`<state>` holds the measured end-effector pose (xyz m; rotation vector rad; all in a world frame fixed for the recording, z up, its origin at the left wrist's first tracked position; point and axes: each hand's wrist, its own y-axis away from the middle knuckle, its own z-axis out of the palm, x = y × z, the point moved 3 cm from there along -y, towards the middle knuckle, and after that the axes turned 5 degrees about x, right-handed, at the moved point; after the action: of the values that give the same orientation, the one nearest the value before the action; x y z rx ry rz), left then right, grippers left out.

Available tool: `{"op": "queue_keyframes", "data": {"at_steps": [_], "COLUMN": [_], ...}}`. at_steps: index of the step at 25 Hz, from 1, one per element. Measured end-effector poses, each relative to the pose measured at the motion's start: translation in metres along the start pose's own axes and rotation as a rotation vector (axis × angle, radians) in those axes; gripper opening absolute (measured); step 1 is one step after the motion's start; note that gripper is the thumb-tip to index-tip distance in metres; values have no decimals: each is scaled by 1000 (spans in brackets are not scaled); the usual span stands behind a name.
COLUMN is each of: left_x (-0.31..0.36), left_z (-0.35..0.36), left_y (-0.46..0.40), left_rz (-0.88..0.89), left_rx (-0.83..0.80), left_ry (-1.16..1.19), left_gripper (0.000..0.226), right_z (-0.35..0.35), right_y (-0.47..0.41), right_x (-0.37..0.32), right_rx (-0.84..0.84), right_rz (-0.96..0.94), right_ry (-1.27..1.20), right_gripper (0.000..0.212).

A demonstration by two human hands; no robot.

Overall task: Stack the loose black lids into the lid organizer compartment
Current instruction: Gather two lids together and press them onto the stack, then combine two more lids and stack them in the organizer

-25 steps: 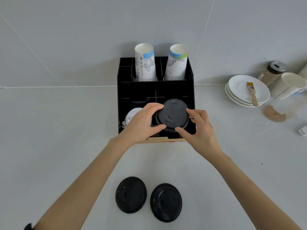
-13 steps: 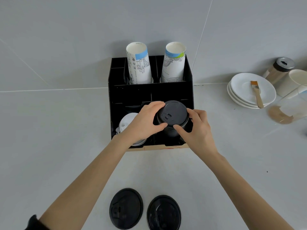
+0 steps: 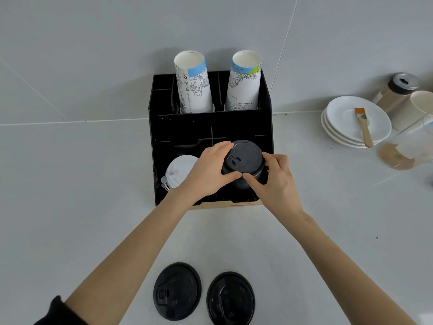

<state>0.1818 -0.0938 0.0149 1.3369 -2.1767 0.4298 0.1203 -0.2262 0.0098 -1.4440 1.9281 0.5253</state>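
A black organizer [image 3: 210,127] stands against the wall on a grey counter. In its front right compartment sits a stack of black lids [image 3: 244,160]. My left hand [image 3: 208,172] grips the stack's left side, and my right hand [image 3: 275,181] grips its right side, thumbs meeting at the front. Two loose black lids lie on the counter near me, one on the left [image 3: 177,291] and one on the right [image 3: 230,297].
A stack of white lids [image 3: 178,171] fills the front left compartment. Two tall stacks of paper cups [image 3: 193,83] [image 3: 244,82] stand at the organizer's back. Right of it are stacked white plates [image 3: 346,127] with a brush [image 3: 363,125], a shaker jar [image 3: 396,92] and a cup [image 3: 414,109].
Both hands have pressed the black lid lower onto the stack in the compartment, with thumbs closing together at its front. The camera view has shifted a little.
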Motion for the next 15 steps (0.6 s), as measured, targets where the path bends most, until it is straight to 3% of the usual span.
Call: {"op": "queue_keyframes", "data": {"at_steps": [15], "left_x": [3], "left_z": [-17], "left_y": [73], "left_rz": [-38], "left_rx": [63], "left_ry": [99], "left_gripper": [60], "right_z": [-16], "right_y": [53], "right_x": [-6], "right_rx": [-58], "right_rz": [-107], "right_ry": [27], "right_gripper": [53]}}
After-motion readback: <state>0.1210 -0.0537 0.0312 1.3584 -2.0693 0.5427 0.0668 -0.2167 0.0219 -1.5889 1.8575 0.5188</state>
